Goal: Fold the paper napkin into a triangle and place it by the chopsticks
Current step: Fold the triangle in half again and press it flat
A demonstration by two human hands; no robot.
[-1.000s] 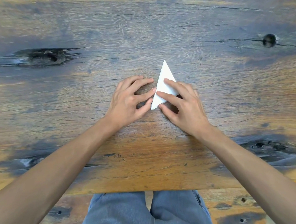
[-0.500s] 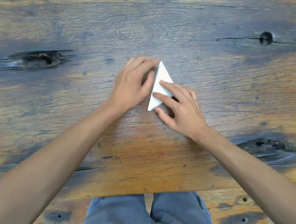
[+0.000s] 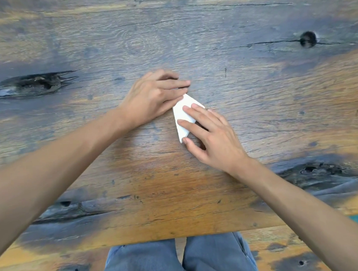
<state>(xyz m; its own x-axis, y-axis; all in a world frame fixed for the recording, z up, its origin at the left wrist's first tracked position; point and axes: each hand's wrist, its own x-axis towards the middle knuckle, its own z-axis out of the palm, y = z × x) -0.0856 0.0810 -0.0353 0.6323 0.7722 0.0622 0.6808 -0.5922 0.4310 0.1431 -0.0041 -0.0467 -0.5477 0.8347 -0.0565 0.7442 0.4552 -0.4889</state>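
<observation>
At the middle of the wooden surface [image 3: 219, 24] lies the white paper napkin [image 3: 182, 112], folded flat into a narrow pointed shape whose far tip aims toward 12 o'clock and whose near tip aims toward 6 o'clock. The right hand [image 3: 214, 141] comes in from 5 o'clock and rests on the napkin with its grip spread wide: 2 fingertips [image 3: 186, 108] press down on the upper half of the paper, another presses lower on its left side, and the thumb touches the near tip, so the hand pins the napkin flat rather than closing around it. The hand covers the right part of the paper, so the full outline there cannot be made out. The left hand [image 3: 152, 97] reaches in from 8 o'clock and lies just at 10 o'clock of the napkin, fingers extended and held together, pointing toward 3 o'clock, their lower edge touching the napkin's upper left edge near the far tip; its grip is likewise flat and open, with nothing enclosed, though the fingertips are slightly blurred. A long dark crack [image 3: 32, 84] marks the wood at 9 o'clock from the hands, well apart from them, and a round dark knot hole [image 3: 308, 39] sits at 2 o'clock. Another dark, rough patch [image 3: 314, 171] lies at 4 o'clock beside the right forearm. Below the near edge of the surface, at 6 o'clock, the person's blue jeans [image 3: 177, 261] show.
</observation>
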